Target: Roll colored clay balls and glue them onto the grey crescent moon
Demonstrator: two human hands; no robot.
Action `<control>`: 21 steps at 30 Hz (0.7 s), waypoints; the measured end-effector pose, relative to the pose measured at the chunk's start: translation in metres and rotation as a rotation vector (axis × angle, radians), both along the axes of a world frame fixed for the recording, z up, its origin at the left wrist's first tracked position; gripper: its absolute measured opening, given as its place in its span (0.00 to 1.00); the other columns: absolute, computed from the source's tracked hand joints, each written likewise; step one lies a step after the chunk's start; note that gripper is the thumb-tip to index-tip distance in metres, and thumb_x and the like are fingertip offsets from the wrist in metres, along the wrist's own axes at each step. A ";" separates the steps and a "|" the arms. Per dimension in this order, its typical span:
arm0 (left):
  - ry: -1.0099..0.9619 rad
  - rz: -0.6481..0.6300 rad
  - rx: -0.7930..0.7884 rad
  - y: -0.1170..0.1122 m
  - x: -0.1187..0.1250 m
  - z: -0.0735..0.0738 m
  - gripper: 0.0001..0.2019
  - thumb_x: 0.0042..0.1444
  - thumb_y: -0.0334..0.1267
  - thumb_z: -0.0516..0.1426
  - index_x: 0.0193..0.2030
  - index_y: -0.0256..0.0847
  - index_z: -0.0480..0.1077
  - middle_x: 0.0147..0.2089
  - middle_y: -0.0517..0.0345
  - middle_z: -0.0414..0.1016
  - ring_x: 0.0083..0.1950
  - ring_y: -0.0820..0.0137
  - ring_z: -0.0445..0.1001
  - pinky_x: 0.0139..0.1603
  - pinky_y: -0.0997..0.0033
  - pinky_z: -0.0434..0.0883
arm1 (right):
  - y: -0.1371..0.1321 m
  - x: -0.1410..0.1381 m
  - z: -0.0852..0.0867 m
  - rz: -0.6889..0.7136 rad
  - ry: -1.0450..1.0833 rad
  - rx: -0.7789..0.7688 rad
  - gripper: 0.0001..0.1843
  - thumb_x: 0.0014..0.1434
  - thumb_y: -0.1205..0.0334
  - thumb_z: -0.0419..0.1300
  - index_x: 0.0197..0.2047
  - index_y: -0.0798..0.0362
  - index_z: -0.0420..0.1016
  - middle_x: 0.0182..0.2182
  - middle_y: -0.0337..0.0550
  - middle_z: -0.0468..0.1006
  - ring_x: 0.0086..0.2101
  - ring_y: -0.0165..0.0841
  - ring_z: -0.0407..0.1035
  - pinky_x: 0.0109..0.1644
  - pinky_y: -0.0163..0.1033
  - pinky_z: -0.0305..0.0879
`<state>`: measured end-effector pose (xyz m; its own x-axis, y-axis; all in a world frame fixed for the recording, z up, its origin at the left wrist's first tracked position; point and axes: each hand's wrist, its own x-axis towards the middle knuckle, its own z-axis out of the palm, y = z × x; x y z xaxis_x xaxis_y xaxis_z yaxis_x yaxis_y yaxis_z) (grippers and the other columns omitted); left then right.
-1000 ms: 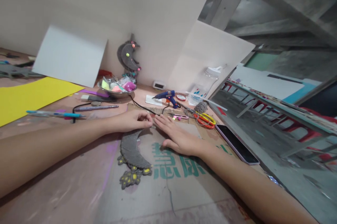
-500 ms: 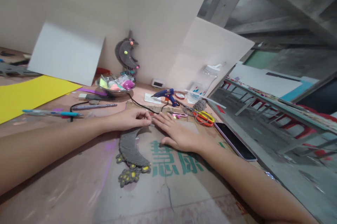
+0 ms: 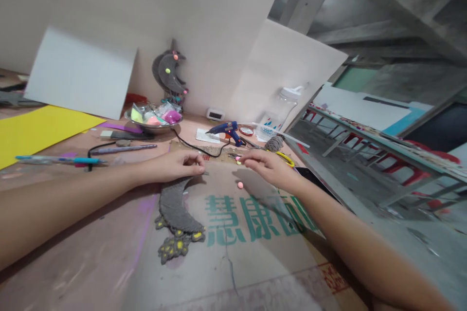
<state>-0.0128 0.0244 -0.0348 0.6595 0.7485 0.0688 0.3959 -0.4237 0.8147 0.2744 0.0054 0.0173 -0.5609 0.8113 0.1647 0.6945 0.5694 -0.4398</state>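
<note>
A crescent moon wrapped in grey yarn lies on a plastic-covered board with green lettering. Yellow-spotted grey flower shapes edge its lower end. My left hand is curled at the crescent's upper end, with the tip just showing past the fingers. My right hand is raised over the board, fingers stretched and holding nothing visible. A small pink ball rests on the board below its fingertips. Another pink ball and a yellow one sit close to those fingertips, partly hidden.
Behind the hands lies a blue glue gun on a white pad. A metal bowl holds bagged coloured clay. Grey yarn, yellow-handled scissors, a phone and a bottle stand right. A finished moon hangs behind. Pens lie left.
My right hand has lifted and moved right, away from my left hand. A pink ball now shows on the board. My left hand stays at the crescent's end.
</note>
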 end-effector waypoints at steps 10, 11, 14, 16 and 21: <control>0.013 -0.007 0.059 0.001 -0.001 0.000 0.17 0.57 0.51 0.53 0.37 0.38 0.70 0.33 0.60 0.72 0.36 0.71 0.68 0.37 0.76 0.64 | -0.005 0.005 -0.011 0.113 -0.133 -0.307 0.11 0.57 0.54 0.60 0.39 0.52 0.75 0.29 0.38 0.75 0.27 0.28 0.67 0.29 0.32 0.61; 0.014 -0.007 0.058 0.001 0.000 0.000 0.17 0.57 0.51 0.53 0.37 0.38 0.71 0.33 0.60 0.72 0.36 0.71 0.69 0.37 0.76 0.64 | -0.004 0.005 -0.013 0.099 -0.120 -0.315 0.11 0.58 0.54 0.58 0.39 0.52 0.75 0.29 0.39 0.75 0.27 0.28 0.67 0.30 0.32 0.61; -0.008 0.024 0.062 0.000 0.001 -0.002 0.16 0.57 0.51 0.54 0.36 0.38 0.71 0.34 0.59 0.73 0.36 0.70 0.69 0.37 0.75 0.64 | 0.003 0.011 -0.015 0.041 -0.059 -0.324 0.12 0.60 0.54 0.56 0.39 0.53 0.74 0.29 0.39 0.77 0.29 0.30 0.70 0.32 0.33 0.63; -0.052 0.106 0.068 0.000 0.002 -0.004 0.17 0.57 0.51 0.54 0.37 0.37 0.70 0.35 0.57 0.73 0.36 0.69 0.70 0.35 0.75 0.65 | 0.011 0.017 -0.018 -0.037 -0.020 -0.266 0.13 0.60 0.53 0.56 0.40 0.53 0.74 0.29 0.39 0.77 0.30 0.30 0.70 0.33 0.34 0.63; -0.127 0.351 0.154 0.002 0.000 -0.009 0.18 0.58 0.51 0.52 0.42 0.38 0.70 0.38 0.55 0.75 0.38 0.67 0.71 0.37 0.72 0.66 | 0.026 0.028 -0.031 -0.149 -0.027 -0.084 0.14 0.59 0.54 0.57 0.44 0.52 0.75 0.30 0.40 0.76 0.30 0.31 0.68 0.33 0.35 0.62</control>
